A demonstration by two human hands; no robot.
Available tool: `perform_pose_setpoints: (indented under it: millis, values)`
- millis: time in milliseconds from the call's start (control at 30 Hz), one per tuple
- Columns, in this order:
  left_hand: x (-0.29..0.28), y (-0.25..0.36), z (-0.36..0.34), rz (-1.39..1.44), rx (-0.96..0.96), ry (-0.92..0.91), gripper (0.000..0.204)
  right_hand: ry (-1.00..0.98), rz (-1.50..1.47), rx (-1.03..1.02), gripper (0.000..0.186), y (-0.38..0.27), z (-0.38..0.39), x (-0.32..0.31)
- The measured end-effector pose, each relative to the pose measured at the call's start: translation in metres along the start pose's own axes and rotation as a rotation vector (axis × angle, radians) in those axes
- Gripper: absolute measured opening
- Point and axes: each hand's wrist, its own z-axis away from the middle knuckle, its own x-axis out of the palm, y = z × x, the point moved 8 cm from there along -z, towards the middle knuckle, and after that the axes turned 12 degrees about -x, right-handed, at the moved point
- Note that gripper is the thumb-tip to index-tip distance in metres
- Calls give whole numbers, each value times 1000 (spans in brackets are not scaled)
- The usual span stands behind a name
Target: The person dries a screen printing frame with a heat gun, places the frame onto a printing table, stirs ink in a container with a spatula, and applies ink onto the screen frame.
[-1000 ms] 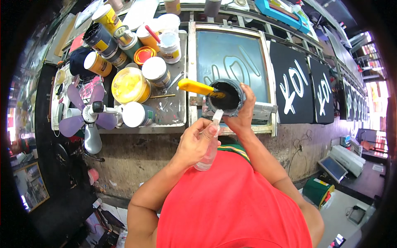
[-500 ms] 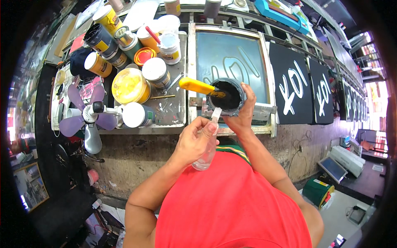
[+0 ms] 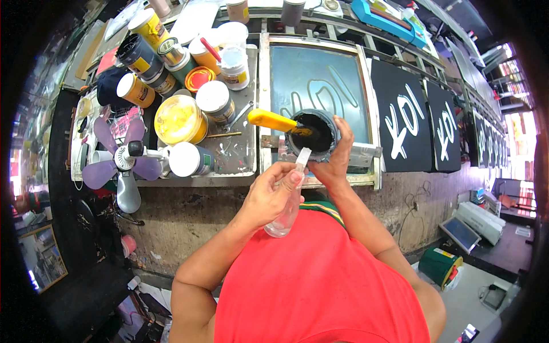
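The left grip (image 3: 273, 191) is clamping a clear bottle (image 3: 284, 216) nearside of the dark tub (image 3: 335, 138), nozzle (image 3: 303, 155) pointing toward it, long axis slanting forward-right; the right grip (image 3: 335, 162) is clasping that tub, holding black paste (image 3: 321, 137) and a yellow-handled tool (image 3: 273, 120).

The yellow-handled spatula (image 3: 271, 119) jutted leftward over the rim of the pot (image 3: 327, 118), barring that side; the clear bottle (image 3: 279, 223) and left grip (image 3: 273, 192) crowded its near edge, the right grip (image 3: 337, 160) its right. Beyond the pot, above the framed screen (image 3: 314, 66), a hand had open room. Leftward, packed tubs (image 3: 215, 96) blocked much of the worktop (image 3: 243, 155), and the fan (image 3: 127, 191) obstructed its near left corner.
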Motion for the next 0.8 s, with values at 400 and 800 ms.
perform_pose_setpoints:
  millis: [400,800]
  values:
    - [7,8,4,2,112,34,40,33,-112,89,102,15,21,6]
    - [10,12,7,-16,65,-28,42,35,-153,96,105,12,19,8]
